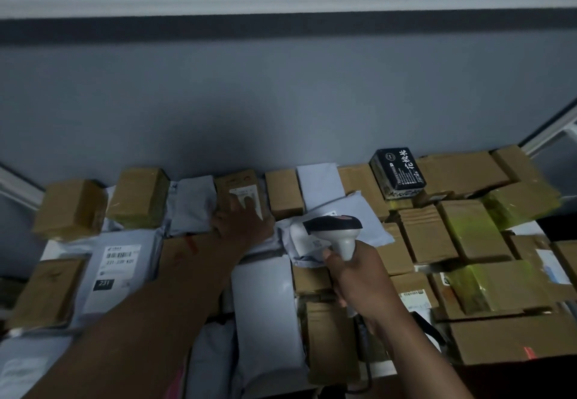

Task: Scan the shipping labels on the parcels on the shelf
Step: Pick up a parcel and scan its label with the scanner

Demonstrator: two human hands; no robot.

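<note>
The shelf [384, 370] is packed edge to edge with parcels: brown cartons, grey poly mailers and a few boxes wrapped in yellow-green tape. Most lie flat, which suits scanning where a label faces up.

The left hand [242, 220] reaches toward twelve o'clock and lies on a small brown carton [240, 194] in the back row against the grey wall [281, 102]. Its fingers are fairly straight and spread, and they press on the carton's white shipping label [249, 200]; they partly cover it. The hand seems to steady or tilt the carton so that its label faces the reader, though the fingers would likely need to slide off the printed code first.

The right hand [356, 277] curls round the grip of a white handheld scanner [331, 231], held at about three o'clock from the left hand, just beside it. The scanner's dark head points toward nine or ten o'clock, roughly at the carton under the left hand, so the beam can reach the label from the side. A dark cable [368, 364] appears to trail from the grip toward six o'clock.

At about eight o'clock a grey mailer [115, 277] shows a full label with a barcode facing up, unobstructed. A black printed box [396, 174] sits on the cartons at one o'clock. Motion blur softens the right side, so labels there cannot be read.
</note>
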